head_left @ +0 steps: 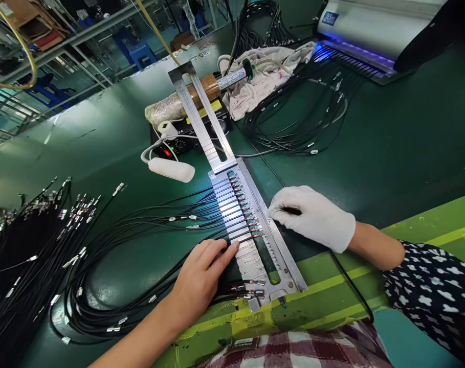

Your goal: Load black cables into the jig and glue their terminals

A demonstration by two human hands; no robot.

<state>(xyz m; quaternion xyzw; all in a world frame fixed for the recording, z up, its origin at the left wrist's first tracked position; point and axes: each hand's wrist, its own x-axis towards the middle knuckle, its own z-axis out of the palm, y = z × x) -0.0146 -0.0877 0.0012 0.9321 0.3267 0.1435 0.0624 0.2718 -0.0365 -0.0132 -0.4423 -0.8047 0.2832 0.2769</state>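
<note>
A metal fixture (251,255) with a long slot lies in front of me, its hinged frame (197,112) swung open at the far end. Several black cables (201,205) lie side by side across it, their small green-and-silver ends (243,198) in a row along the slot. My left hand (201,271), bare, is closed at the fixture's left edge, with fingertips on the nearest seated cable. My right hand (312,214), in a white glove, pinches at the right rail; anything between its fingertips is hidden. Loose cable ends (251,290) rest at the fixture's near end.
A large bundle of black cables (25,276) covers the left of the green table. Behind the fixture stand a black control box (182,145), a white handheld piece (171,169) and a cloth (251,92). A silver lamp unit (370,30) glows violet over more cables at the back right.
</note>
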